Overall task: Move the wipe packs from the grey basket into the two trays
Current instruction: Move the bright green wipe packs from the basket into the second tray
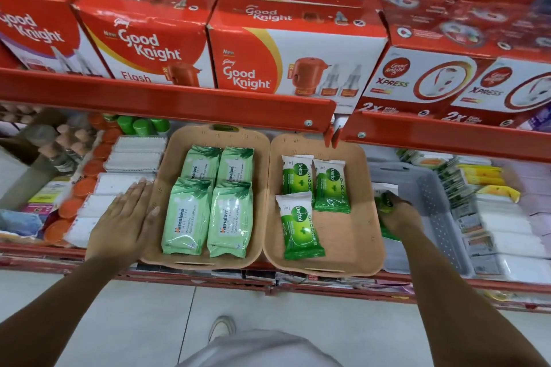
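Head view looks down on a shop shelf (41,250), taken from left to right. Left hand (123,222) lies flat and released, fingers (140,191) spread, its thumb against the outer rim of the left tray (158,188), apparently steadying it. That tray holds four pale green Himalaya packs (205,202), two rows of two, and looks full. Beside it, rims touching, the right tray (357,232) holds three Dettol packs (310,202): two at the back, one in front on the left, with the front right corner bare.

Further right, the right hand (398,219) reaches into the grey basket (432,197) and its fingers are clenched round a green wipe pack (384,197), whose white end sticks out beyond the hand toward the back. How firm the grip is cannot be told, since the hand covers most of the pack.

To do this step well, I judge the pack should be lifted clear of the basket wall and both rims, carried left, and laid flat in the bare corner, lined up with its neighbours. No other packs show in the basket.
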`<state>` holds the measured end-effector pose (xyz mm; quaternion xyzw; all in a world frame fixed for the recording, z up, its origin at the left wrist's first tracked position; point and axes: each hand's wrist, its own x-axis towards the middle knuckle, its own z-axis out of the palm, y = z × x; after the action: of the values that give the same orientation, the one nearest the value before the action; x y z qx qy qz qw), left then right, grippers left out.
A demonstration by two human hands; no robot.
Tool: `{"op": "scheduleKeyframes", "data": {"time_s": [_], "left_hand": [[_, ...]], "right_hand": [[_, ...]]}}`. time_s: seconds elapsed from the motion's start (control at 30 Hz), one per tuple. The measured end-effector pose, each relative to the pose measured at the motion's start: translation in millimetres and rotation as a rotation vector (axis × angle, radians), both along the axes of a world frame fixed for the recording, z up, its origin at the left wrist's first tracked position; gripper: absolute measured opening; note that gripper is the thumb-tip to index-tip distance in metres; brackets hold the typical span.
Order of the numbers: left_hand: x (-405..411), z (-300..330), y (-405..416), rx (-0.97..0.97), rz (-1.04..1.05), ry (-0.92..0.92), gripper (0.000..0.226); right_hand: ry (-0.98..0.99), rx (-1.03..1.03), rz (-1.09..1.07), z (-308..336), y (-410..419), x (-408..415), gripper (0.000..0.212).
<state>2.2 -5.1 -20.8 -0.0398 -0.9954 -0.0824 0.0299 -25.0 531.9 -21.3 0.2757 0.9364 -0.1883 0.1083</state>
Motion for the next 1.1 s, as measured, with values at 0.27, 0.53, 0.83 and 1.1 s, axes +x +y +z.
{"op": "scheduleKeyframes", "data": {"time_s": [0.27,0.53,0.83,1.1], "left_hand": [[1,1,1,-0.016,0.009,-0.011,0.069],[1,2,2,-0.009,-0.005,-0.01,0.07],[1,6,5,-0.009,0.001,-0.008,0.071],[5,9,5,0.009,-0.001,-0.016,0.069]], "right_hand": [[0.127,0.101,0.0,10,-4,9,0.044],[0.416,0.178,0.107,70,-44,39,0.054],[0.071,0.024,0.216,44,-124,46,0.052],[-0.047,0.059,0.173,19,-136,46,0.07]]}}
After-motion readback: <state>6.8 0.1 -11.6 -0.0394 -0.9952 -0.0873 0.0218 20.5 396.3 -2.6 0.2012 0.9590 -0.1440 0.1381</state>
